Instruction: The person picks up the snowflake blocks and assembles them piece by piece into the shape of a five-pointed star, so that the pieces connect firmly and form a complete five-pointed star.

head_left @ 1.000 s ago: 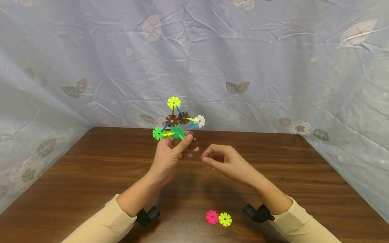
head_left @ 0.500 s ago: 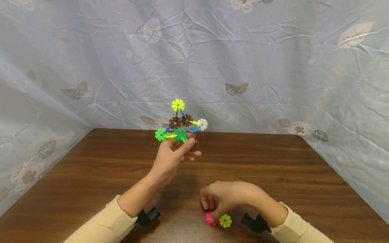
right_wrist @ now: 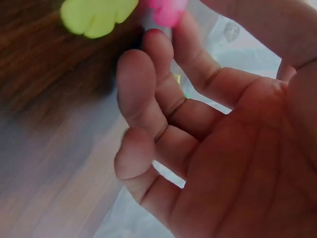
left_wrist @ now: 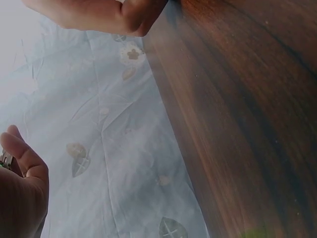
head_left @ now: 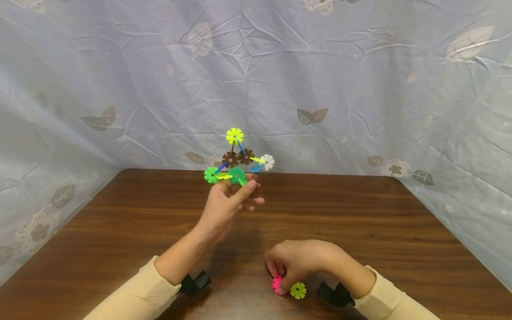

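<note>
right hand (head_left: 298,260): low over the near part of the tabletop (head_left: 356,213), thumb and forefinger narrowed on the pink disc (head_left: 276,284), other fingers loosely bent. cannot tell whether the disc is off the surface. best handling, i judge: a thin pinch near the rim, slots left free, then a straight lift so the yellow disc (head_left: 301,292), just beside the thumb, goes unbumped.

left hand (head_left: 224,208): raised above the tabletop, thumb and fingers gripping the lower right part of the linked discs (head_left: 227,161), which are held up roughly upright, a white disc (head_left: 269,162) at their right side. a light, steady hold seems wise; slot joints would likely twist or pop loose if squeezed.

farther out: patterned cloth (head_left: 264,93) hanging behind the tabletop.
</note>
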Demonstrator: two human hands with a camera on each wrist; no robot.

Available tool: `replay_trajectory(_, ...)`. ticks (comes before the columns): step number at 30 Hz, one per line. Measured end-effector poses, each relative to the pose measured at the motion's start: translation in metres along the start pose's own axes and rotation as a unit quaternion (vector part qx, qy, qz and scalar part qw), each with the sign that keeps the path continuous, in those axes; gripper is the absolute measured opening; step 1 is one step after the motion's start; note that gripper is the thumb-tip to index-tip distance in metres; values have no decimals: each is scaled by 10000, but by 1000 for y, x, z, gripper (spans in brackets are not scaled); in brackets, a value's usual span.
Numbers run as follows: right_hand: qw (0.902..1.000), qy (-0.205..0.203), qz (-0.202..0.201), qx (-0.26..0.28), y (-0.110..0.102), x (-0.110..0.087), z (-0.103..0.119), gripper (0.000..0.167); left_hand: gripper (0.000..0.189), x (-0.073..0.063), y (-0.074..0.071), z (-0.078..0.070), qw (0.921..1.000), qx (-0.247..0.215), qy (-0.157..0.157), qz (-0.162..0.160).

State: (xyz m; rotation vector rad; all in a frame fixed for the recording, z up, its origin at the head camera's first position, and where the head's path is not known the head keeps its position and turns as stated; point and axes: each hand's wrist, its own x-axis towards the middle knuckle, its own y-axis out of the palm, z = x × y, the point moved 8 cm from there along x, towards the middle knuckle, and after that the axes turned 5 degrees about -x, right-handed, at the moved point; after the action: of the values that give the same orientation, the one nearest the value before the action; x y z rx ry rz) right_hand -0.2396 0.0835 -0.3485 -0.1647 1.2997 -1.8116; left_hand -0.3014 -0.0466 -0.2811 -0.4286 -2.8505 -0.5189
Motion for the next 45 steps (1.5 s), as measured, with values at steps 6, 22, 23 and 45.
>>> replay_trajectory(6, 9997, -70, -89, 216, -6, 0, -3, 24, 13, 0, 2, 1, 9999, 27, -1, 119)
replay_trajectory(22, 9431, -965, -3134, 552, -95, -41, -6, 8, 23, -2, 5, 7, 9988, 334, -79, 346)
replay_trajectory(23, 9308, -969, -3459, 679, -101, -45, -8, 9, 25, -2, 6, 8, 9985, 386, -83, 377)
replay_trajectory(45, 7915, -1889, -5698, 1148, -120, -78, 7, 16, 27, -13, 29, 17, 9907, 921, 149, 992)
